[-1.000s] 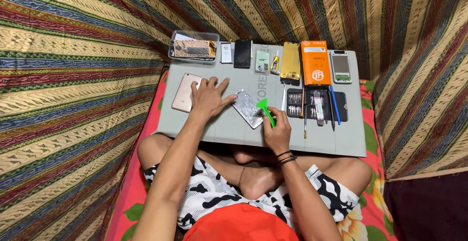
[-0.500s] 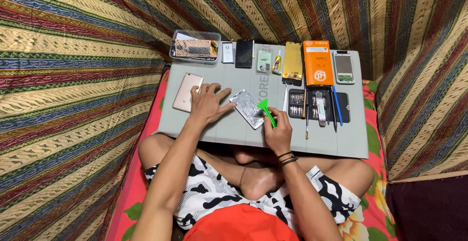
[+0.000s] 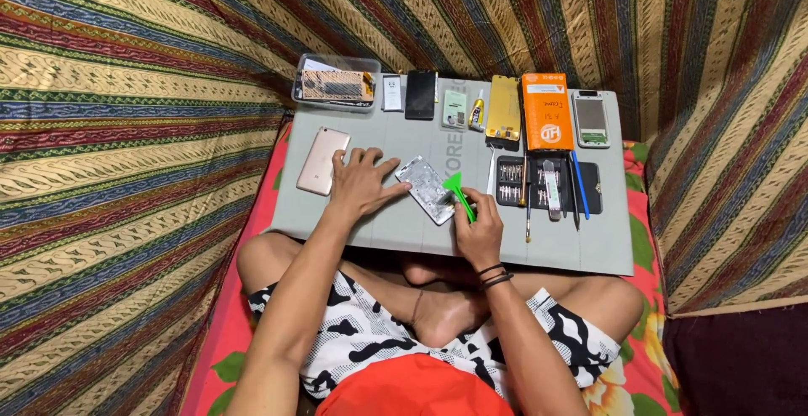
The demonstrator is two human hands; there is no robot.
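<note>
The left hand (image 3: pixel 360 184) is lying flat on the grey mat (image 3: pixel 404 231), fingers spread, with its fingertips pressing down on the upper left end of the opened silver phone (image 3: pixel 427 189); its grip is open, closed around nothing. The right hand (image 3: pixel 478 232) is keeping its grip closed on a green plastic pry tool (image 3: pixel 459 193), whose wide tip is touching the phone's right edge. The phone is lying tilted near the middle of the mat, between the two hands. Compared with a second ago, the left hand has slid slightly toward the phone and away from the rose-gold back cover (image 3: pixel 322 160), which is staying put just left of it; the pry tool is sitting at nearly the same spot on the edge, and the phone has not turned noticeably. The mat is resting across the person's crossed legs. Along its far edge a clear plastic tray (image 3: pixel 335 88), a black phone (image 3: pixel 420 94), a yellow panel (image 3: pixel 503 109), an orange box (image 3: pixel 547 111) and a phone with a pale screen (image 3: pixel 590 119) are lying in a row, unchanged. A dark screwdriver-bit case (image 3: pixel 547 185) is lying right of the pry tool.
</note>
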